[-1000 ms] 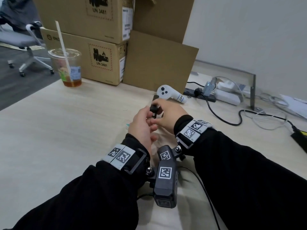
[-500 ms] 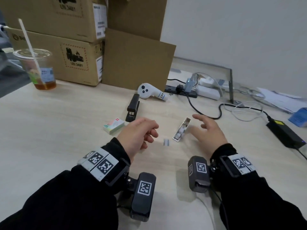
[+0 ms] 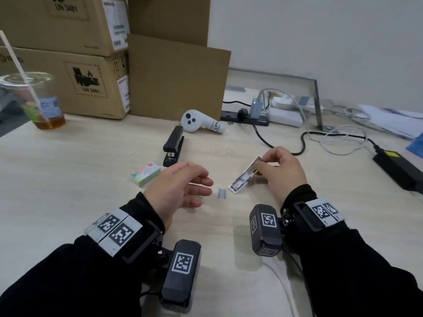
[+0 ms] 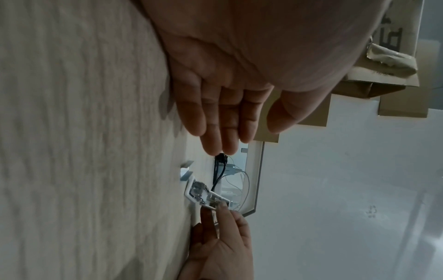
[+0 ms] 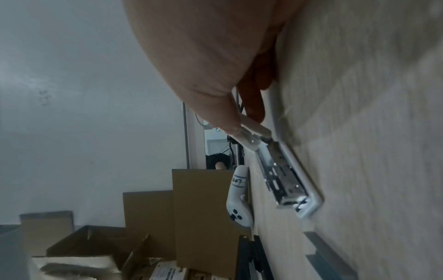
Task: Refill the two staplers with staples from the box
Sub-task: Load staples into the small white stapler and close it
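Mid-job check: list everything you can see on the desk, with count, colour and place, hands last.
white stapler: 1, white, opened, desk centre-right
black stapler: 1, black, closed, centre back
staple strip: 1, silver, loose beside the white stapler
staple box: 1, pastel, left of centre
controller: 1, white, behind the black stapler
cup: 1, clear, with straw, far left
cardboard boxes: brown, stacked, back left
power adapter: 1, black, right
left hand: empty, near the strip
right hand: pinches the white stapler's raised top
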A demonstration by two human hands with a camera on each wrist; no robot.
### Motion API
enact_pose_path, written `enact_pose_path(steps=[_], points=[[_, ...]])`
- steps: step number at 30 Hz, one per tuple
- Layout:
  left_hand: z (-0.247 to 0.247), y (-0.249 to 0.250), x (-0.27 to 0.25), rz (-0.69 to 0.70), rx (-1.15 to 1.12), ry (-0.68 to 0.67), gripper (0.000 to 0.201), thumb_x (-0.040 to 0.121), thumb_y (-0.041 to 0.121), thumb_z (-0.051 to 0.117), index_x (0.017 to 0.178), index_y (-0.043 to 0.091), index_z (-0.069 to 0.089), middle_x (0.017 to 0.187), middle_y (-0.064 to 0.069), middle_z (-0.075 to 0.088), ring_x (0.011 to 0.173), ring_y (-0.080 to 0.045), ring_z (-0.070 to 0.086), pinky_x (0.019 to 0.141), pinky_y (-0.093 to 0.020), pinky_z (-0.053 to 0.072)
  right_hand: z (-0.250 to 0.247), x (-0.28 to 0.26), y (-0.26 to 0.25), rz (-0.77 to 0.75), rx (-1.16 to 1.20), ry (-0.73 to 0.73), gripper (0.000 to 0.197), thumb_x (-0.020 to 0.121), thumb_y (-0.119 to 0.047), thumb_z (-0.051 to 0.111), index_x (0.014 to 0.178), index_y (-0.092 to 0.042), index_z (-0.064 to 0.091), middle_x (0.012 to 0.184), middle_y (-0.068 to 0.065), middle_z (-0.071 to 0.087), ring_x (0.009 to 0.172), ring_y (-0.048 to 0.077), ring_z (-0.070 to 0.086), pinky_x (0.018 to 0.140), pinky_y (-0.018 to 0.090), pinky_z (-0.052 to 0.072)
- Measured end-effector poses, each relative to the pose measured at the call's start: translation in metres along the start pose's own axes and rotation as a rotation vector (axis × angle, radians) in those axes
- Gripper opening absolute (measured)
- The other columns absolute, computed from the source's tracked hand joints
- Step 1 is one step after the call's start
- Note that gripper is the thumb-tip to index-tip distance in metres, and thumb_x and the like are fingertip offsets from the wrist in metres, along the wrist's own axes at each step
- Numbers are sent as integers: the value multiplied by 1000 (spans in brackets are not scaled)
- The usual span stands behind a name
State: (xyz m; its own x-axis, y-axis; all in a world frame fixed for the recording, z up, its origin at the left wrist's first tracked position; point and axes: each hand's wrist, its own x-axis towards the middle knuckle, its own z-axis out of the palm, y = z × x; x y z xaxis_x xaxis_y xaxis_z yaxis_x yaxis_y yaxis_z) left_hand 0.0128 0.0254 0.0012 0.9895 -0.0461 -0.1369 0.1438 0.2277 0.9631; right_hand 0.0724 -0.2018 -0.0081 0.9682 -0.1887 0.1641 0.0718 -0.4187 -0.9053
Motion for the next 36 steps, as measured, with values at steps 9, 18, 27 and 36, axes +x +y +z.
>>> enact_pose_path(steps=[9,18,27,36], points=[[0,-1,0,-5,6,-14,18,97,22,56,100,9,68,111,-16,74,87,-26,72,58,-32,52,27,-40,-34,-57,273,-120,15,84,-7,72,76,-16,64,78,-5,64,64,13,62,57,30,55],[2,-5,-4,-31,109,-166,19,99,15,56,115,10,65,94,-14,78,52,-16,61,39,-21,35,50,-50,-46,-123,214,-94,16,87,-14,70,75,-13,60,68,6,59,59,11,55,50,28,49],[-3,1,8,-141,-211,100,32,96,34,53,113,13,68,71,-3,59,46,-11,42,40,-20,26,24,-32,-26,-85,-400,-442,23,76,-50,76,83,-28,73,74,-10,66,70,6,60,68,27,47],[-5,-2,6,-109,-238,34,31,103,24,42,119,12,66,82,-5,69,56,-13,60,46,-23,42,28,-40,-34,-233,-480,-483,11,80,-28,75,79,-24,65,71,-10,61,66,3,55,64,21,44]])
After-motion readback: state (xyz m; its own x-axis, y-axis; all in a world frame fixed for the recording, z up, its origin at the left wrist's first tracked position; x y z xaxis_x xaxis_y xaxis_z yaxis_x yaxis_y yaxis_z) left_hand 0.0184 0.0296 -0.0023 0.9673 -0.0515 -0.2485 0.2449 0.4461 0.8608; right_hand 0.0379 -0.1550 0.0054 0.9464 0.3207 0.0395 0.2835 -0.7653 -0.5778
